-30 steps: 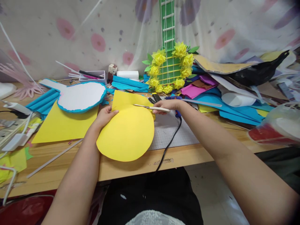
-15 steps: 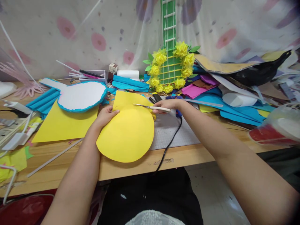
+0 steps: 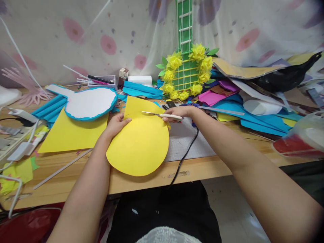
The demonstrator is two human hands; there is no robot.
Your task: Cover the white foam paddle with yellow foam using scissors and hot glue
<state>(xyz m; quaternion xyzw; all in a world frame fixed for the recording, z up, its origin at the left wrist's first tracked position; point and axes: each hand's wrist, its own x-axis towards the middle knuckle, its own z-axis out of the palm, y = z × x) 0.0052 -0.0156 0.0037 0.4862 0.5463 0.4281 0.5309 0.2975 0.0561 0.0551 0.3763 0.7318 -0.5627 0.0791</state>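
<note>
Rounded yellow paper (image 3: 138, 145) is held over the tabletop's (image 3: 207, 167) near middle, left hand (image 3: 116, 125) pinching its left edge, right hand (image 3: 181, 111) gripping white-handled scissors (image 3: 170, 116), and I judge that one-sided pinch could let it swivel, skewing the cut.

No legible text, labels, brands, numbers or signs anywhere in view.

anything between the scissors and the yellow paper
Nothing visible: the right hand holds the scissors with their blades at the yellow paper. The left hand grips the paper's left edge, apart from the blades.
</note>
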